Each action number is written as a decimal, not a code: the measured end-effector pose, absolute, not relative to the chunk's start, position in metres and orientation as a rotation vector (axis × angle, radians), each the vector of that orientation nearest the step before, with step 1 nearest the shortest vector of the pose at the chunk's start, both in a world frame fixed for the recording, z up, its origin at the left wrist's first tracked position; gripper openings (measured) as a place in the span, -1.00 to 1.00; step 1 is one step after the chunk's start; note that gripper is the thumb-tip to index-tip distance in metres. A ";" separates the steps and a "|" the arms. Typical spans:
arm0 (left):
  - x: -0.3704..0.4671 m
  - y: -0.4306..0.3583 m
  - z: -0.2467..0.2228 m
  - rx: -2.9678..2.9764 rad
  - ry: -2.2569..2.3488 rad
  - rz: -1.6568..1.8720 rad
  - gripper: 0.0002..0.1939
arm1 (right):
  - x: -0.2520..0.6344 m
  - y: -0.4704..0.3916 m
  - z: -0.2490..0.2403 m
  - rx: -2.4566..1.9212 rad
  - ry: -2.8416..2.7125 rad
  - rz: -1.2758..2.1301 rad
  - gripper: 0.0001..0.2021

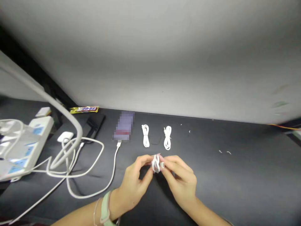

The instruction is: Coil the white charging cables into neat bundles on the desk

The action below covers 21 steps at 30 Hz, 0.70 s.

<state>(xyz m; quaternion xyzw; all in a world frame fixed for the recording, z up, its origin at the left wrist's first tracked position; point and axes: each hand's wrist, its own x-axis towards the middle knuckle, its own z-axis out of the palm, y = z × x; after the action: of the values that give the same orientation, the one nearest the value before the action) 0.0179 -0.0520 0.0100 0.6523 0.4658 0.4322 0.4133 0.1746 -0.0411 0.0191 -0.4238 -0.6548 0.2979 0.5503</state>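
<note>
A small coiled white cable (155, 164) is held up between my two hands over the dark tabletop. My left hand (138, 175) pinches its left side between thumb and fingers. On the other side my right hand (181, 175) grips the coil near what looks like the cable's plug (162, 164). Just beyond my hands lie two more white cables, one bundled cable (145, 136) at the left and one bundled cable (167, 138) at the right. A thin dark strand (155, 142) rests between them.
Left of my hands, a phone (124, 125) is plugged into a white charging cable (114, 166). Further left are tangled cords, a power strip (39, 141), a black device (94, 127) and a yellow snack packet (84, 109). Small white scraps (228, 152) lie at the right.
</note>
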 end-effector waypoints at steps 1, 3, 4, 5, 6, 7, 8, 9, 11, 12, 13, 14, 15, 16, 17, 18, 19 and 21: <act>0.018 -0.052 0.010 1.641 1.183 1.085 -0.73 | 0.174 -0.042 0.019 -0.999 -1.552 0.707 -0.67; 0.018 -0.053 0.010 1.634 1.197 1.084 -0.74 | 0.173 -0.042 0.020 -0.996 -1.559 0.711 -0.67; 0.018 -0.053 0.010 1.628 1.202 1.076 -0.75 | 0.173 -0.043 0.020 -0.995 -1.564 0.713 -0.67; 0.018 -0.053 0.010 1.620 1.207 1.071 -0.75 | 0.173 -0.043 0.019 -0.998 -1.566 0.712 -0.67; 0.018 -0.053 0.010 1.614 1.211 1.067 -0.75 | 0.173 -0.043 0.019 -1.003 -1.566 0.709 -0.67; 0.018 -0.053 0.011 1.611 1.216 1.065 -0.75 | 0.173 -0.043 0.018 -1.012 -1.568 0.707 -0.67; 0.018 -0.053 0.011 1.612 1.219 1.059 -0.75 | 0.173 -0.043 0.017 -1.021 -1.571 0.706 -0.67; 0.018 -0.053 0.011 1.613 1.222 1.055 -0.75 | 0.173 -0.043 0.017 -1.026 -1.573 0.705 -0.67; 0.018 -0.053 0.011 1.616 1.222 1.067 -0.75 | 0.174 -0.042 0.016 -1.024 -1.572 0.704 -0.67; 0.018 -0.053 0.012 1.618 1.217 1.076 -0.75 | 0.174 -0.042 0.015 -1.024 -1.576 0.710 -0.67; 0.018 -0.053 0.012 1.618 1.210 1.088 -0.74 | 0.174 -0.042 0.015 -1.023 -1.579 0.717 -0.66; 0.019 -0.053 0.012 1.616 1.200 1.100 -0.74 | 0.174 -0.042 0.016 -1.020 -1.579 0.720 -0.66; 0.019 -0.053 0.012 1.610 1.190 1.108 -0.75 | 0.174 -0.042 0.016 -1.019 -1.578 0.721 -0.66; 0.020 -0.053 0.013 1.603 1.179 1.113 -0.75 | 0.174 -0.043 0.017 -1.019 -1.578 0.720 -0.66; 0.020 -0.053 0.013 1.596 1.172 1.116 -0.76 | 0.173 -0.043 0.017 -1.017 -1.575 0.717 -0.67; 0.020 -0.053 0.014 1.588 1.166 1.120 -0.77 | 0.173 -0.043 0.017 -1.013 -1.571 0.716 -0.67; 0.020 -0.053 0.014 1.582 1.164 1.125 -0.78 | 0.173 -0.043 0.017 -1.015 -1.561 0.719 -0.69; 0.020 -0.053 0.015 1.571 1.176 1.112 -0.79 | 0.173 -0.042 0.016 -1.050 -1.531 0.771 -0.73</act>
<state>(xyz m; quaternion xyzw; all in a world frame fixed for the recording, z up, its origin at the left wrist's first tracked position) 0.0197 -0.0530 0.0154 0.6293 0.4709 0.4456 0.4286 0.1729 -0.0420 0.0162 -0.4410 -0.6428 0.3237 0.5362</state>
